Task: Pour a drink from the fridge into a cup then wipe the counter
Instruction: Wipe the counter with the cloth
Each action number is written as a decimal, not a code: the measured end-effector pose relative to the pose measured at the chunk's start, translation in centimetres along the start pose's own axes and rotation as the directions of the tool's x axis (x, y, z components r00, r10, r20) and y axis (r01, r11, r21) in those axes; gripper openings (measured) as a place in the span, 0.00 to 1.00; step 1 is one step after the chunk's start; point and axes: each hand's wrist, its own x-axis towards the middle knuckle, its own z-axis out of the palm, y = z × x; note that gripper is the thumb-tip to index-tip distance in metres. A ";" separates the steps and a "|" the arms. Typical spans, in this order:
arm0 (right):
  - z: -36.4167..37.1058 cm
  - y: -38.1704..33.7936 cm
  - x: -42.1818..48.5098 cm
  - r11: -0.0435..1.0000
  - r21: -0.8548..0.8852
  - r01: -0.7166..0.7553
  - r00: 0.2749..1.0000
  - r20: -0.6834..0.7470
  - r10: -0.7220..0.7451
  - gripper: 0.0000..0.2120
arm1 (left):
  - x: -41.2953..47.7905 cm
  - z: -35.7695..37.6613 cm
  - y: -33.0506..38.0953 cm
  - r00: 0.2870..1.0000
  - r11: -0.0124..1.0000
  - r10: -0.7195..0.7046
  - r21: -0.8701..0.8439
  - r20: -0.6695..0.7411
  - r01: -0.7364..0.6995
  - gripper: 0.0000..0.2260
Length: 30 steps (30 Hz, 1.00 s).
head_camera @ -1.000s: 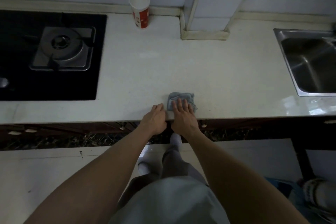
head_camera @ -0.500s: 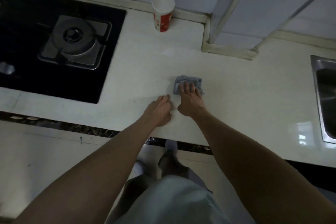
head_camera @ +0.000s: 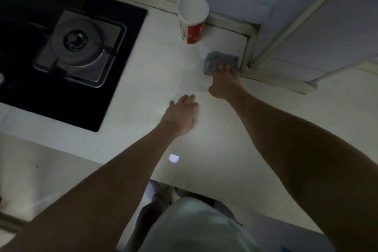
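A red and white paper cup [head_camera: 192,21] stands upright at the back of the white counter [head_camera: 159,71], close to the wall. A folded grey-blue cloth [head_camera: 222,59] lies flat on the counter just right of the cup, against the base of a wall pillar. My right hand [head_camera: 224,81] presses down on the cloth with fingers spread over it. My left hand [head_camera: 181,113] rests flat on the bare counter nearer to me, holding nothing. I cannot see what is inside the cup.
A black glass hob with a steel gas burner [head_camera: 78,47] fills the left of the counter. A tiled wall pillar [head_camera: 296,32] juts onto the counter at the right, behind the cloth. The counter's front edge runs below my forearms.
My right hand has pushed the cloth away from the counter's front edge to the back, beside the cup and pillar. My left hand moved forward a little on the counter.
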 end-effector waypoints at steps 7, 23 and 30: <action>-4.3 2.3 6.1 0.997 -0.022 -0.074 0.997 0.024 0.075 0.38 | 1.2 -1.4 -0.2 0.998 0.989 -0.042 -0.143 0.036 0.047 0.21; -3.5 -2.1 7.8 0.999 -0.015 -0.034 0.991 -0.128 0.031 0.38 | 0.5 -1.1 -0.5 0.988 0.982 -0.030 -0.181 0.151 0.058 0.27; -2.8 -1.6 5.2 1.000 -0.019 0.006 0.993 -0.116 -0.008 0.39 | -0.5 -0.2 0.6 0.993 0.989 -0.040 -0.140 0.115 0.056 0.28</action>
